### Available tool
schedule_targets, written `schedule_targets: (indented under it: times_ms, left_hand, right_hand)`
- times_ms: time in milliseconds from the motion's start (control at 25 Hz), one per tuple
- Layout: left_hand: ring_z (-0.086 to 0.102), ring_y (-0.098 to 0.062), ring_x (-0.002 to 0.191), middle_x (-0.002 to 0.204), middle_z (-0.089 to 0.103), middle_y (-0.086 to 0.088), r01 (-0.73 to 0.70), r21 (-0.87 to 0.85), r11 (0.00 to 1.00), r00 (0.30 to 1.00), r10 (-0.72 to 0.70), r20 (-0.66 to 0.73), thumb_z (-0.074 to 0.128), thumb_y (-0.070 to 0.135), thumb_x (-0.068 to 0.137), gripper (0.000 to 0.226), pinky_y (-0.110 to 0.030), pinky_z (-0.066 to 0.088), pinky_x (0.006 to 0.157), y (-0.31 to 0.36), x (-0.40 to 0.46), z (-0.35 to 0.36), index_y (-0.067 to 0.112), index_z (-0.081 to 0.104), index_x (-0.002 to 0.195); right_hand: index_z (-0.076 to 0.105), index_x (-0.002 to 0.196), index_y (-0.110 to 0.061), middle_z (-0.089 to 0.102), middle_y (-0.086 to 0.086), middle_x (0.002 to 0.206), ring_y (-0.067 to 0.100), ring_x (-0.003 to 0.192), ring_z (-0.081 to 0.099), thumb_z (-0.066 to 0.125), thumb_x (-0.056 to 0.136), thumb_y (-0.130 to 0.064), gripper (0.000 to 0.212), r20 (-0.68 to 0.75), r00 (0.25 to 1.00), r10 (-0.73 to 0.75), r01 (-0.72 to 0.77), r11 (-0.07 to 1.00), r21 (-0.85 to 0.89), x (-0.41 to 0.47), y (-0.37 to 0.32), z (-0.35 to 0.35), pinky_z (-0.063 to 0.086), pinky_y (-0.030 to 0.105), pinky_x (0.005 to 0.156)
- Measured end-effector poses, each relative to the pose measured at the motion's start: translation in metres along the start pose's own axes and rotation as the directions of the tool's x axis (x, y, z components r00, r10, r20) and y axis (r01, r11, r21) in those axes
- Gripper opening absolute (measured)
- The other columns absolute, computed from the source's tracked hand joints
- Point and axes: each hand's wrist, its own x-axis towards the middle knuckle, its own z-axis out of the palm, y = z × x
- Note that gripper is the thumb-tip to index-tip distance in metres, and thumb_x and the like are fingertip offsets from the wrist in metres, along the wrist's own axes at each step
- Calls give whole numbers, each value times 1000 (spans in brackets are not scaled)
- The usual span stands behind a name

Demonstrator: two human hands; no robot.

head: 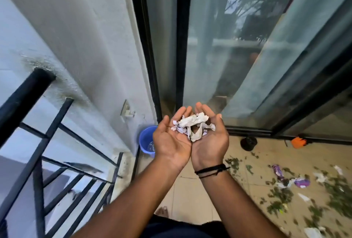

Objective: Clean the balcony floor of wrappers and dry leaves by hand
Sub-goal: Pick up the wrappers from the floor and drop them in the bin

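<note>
Left hand [172, 140] and right hand [209, 140] are cupping together, palms up, cradling crumpled white paper wrappers [192, 126]; best keeping edges pressed while tipping over the round blue plastic bucket [147, 141].

The crumpled wrappers [192, 127] in my palms are white and grey with purple print. A black cord [211, 170] bands my right wrist. The bucket [145, 140] is blue, the railing [38, 142] black, the floor [190, 195] beige, strewn with green leaves [280, 195] and purple wrappers [302, 182].
</note>
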Motion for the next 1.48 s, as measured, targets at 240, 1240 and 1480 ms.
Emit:
schedule_targets:
  times_ms: [240, 1240, 1480]
  left_hand:
    - [59, -38, 126, 130, 64, -26, -60, -47, 997, 973, 48, -227, 41, 29, 100, 48, -51, 43, 108, 29, 110, -81, -7, 61, 125]
    - [61, -27, 111, 120, 67, -11, 116, 202, 972, 812, 24, -583, 28, 35, 104, 43, -38, 39, 110, 39, 426, -394, 14, 65, 111]
    - [69, -17, 81, 96, 71, -8, 426, 337, 839, 854, -251, -455, 45, 14, 101, 25, -29, 55, 86, -23, 303, -296, 8, 68, 109]
  right_hand:
    - [60, 126, 2, 66, 21, 129, 33, 124, 61, 34, 105, -38, 53, -142, 937, 319, -315, 948, 52, 95, 90, -42, 40, 49, 113]
    - [55, 130, -8, 56, 19, 140, 36, 121, 60, 32, 102, -61, 65, -393, 634, 666, -770, 590, -243, 357, 344, -261, 43, 44, 107]
    - [61, 118, -4, 68, 16, 103, 26, 92, 67, 42, 102, -52, 54, -446, 710, 545, -655, 743, -135, 236, 209, -260, 55, 35, 81]
